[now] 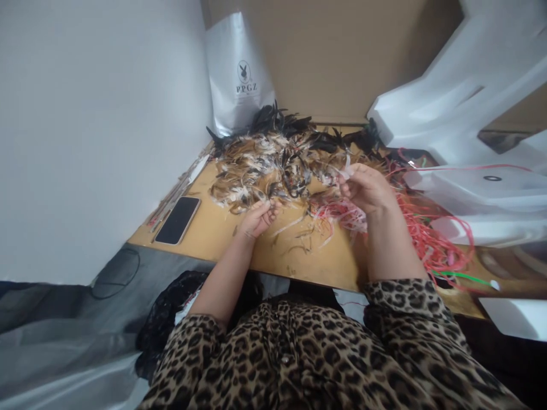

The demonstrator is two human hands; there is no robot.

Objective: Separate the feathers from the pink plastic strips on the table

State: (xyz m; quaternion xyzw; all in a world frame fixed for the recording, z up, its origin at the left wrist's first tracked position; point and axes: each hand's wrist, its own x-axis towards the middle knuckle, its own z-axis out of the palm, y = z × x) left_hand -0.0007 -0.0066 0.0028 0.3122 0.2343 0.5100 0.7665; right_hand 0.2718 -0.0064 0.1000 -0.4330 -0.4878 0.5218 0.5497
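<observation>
Feathers lie heaped at twelve o'clock on the table. Single-piece handling seems in hand, calling next for a light pinch. The right hand, at one, clamps a pale strip (perhaps a feather); the left hand, at eleven, has its grip together, contents unclear.

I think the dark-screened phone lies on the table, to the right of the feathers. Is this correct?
Not quite: the head view shows the dark-screened phone lying on the table to the left of the feathers, not to the right.
</observation>
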